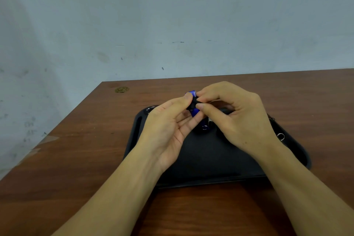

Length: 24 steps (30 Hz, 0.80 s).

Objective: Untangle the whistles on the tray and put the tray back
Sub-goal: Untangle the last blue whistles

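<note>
Both hands — left hand (168, 120), right hand (235, 115) — pinch blue whistles (193, 101) above my tray (210, 155); still tangled, I think, another at 6 o'clock.

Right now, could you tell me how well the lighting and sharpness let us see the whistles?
Head view: soft, even light without glare; the black tray swallows dark detail, the blue whistles between left hand and right hand look slightly soft, table edges bend from the wide lens.
</note>
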Tool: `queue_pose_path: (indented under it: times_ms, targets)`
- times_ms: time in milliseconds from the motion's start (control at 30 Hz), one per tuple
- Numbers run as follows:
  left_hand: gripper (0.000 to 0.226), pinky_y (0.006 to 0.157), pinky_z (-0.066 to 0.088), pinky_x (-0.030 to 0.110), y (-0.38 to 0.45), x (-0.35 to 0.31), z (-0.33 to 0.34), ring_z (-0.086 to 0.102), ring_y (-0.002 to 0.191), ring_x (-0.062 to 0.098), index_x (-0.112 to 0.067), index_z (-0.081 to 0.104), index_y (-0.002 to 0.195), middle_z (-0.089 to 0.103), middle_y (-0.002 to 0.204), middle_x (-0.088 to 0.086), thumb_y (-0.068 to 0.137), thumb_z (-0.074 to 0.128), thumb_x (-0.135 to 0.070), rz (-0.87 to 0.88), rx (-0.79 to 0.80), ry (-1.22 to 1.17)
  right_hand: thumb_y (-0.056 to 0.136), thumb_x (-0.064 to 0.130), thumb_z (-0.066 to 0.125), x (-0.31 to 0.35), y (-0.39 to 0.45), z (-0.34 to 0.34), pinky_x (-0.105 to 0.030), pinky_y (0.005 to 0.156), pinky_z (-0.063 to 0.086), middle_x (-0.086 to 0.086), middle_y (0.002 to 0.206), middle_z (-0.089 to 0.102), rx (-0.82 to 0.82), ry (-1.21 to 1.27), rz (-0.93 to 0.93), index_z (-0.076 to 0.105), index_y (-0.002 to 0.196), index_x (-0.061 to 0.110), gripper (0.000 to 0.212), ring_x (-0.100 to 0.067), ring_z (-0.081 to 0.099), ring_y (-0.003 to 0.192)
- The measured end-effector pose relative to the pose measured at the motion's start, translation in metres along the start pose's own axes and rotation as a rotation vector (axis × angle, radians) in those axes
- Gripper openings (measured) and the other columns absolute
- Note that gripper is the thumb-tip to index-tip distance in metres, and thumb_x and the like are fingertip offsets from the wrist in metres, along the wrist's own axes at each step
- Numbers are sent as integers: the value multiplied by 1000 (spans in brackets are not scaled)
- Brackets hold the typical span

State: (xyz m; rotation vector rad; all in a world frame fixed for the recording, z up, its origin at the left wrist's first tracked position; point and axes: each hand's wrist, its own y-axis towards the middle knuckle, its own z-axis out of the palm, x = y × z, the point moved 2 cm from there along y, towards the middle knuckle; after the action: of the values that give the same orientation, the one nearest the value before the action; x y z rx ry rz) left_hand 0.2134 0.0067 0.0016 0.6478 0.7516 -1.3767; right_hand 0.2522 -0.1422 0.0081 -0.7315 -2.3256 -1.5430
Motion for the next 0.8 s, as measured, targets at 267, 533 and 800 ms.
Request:
queue_pose_path:
  times_ms: [267,533,800]
  targets:
    - [22,80,61,31,-1,-1,4,72,104,31,6,67,112,72,110,25,93,58,0,16,48,-37,90,10,73,-2,-1,-2,-24,73,57,11,89,73,-44,69,146,74,94,20,11,-12,71,88]
    - [22,86,60,36,-1,-1,5,73,101,29,5,67,112,75,103,19,92,58,7,345,101,188,89,2,70,-2,5,-3,-13,68,51,9,78,76,-54,461,441,75,89,15,14,1,66,69]
    - [29,87,54,17,-9,-7,4,70,104,6,-10,68,115,74,110,-1,90,65,5,731,132,676,92,10,65,-4,2,0,-18,59,51,0,79,71,-3,764,757,75,100,3,14,-7,61,67]
